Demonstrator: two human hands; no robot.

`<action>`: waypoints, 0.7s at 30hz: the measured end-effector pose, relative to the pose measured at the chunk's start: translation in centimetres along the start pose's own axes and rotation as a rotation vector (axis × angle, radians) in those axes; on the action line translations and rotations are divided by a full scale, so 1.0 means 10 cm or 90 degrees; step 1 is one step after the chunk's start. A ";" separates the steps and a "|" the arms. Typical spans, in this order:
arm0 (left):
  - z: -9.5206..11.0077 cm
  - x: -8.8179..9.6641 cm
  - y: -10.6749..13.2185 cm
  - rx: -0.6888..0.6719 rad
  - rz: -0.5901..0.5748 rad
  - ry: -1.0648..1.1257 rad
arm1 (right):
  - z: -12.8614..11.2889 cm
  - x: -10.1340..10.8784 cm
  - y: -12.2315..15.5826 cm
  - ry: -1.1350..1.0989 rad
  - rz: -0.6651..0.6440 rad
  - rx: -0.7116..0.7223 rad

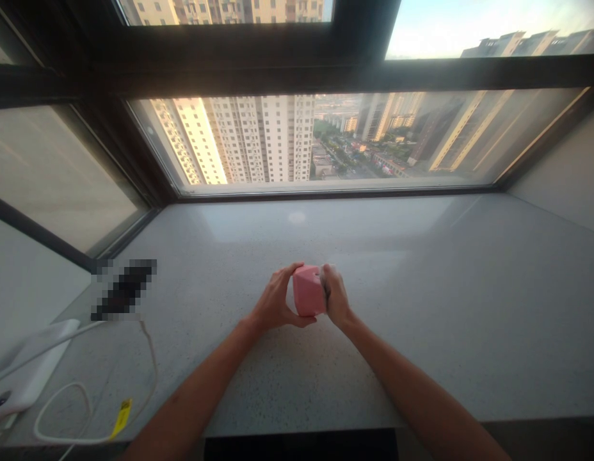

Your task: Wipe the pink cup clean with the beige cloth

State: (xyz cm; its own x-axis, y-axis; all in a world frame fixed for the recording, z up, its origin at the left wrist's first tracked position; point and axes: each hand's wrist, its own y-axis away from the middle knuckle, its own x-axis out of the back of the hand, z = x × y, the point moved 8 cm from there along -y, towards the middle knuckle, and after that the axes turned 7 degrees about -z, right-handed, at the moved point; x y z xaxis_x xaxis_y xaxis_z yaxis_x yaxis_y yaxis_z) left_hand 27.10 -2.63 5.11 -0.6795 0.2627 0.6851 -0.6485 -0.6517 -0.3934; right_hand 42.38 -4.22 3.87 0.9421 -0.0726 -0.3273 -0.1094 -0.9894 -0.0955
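A small pink box-like object with angled faces (308, 291) is held just above or on the pale windowsill; I cannot tell which. My left hand (276, 299) grips it from the left, fingers along its far edge and thumb along the near one. Against its right side, my right hand (336, 296) is closed, pressing a thin whitish piece (322, 276) that looks like a tissue or cloth. Most of that piece is hidden by the fingers. A small dark slot shows in the pink object near its upper right.
On the left of the speckled sill (450, 320) lie a white power bank-like device (42, 365), a looped white cable (61, 392) with a yellow tag (121, 417), and a blurred-out dark object (127, 291). Dark window frames (278, 61) border the sill behind.
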 end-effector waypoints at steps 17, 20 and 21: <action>0.11 0.06 -0.01 -0.130 0.026 -0.100 | -0.01 -0.02 -0.02 -0.025 -0.008 0.007; 0.02 0.01 0.00 -0.057 0.008 -0.034 | -0.06 -0.01 0.05 0.037 0.006 0.032; -0.02 -0.03 0.00 -0.040 -0.006 -0.008 | -0.06 -0.01 0.06 0.046 0.008 0.030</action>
State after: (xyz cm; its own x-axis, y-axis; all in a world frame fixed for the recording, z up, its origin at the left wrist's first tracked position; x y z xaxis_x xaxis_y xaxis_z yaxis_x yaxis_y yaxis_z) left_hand 27.19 -2.58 4.79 -0.6691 0.2589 0.6967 -0.6754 -0.6031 -0.4244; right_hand 42.41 -4.87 4.44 0.9609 -0.0955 -0.2599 -0.1346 -0.9814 -0.1369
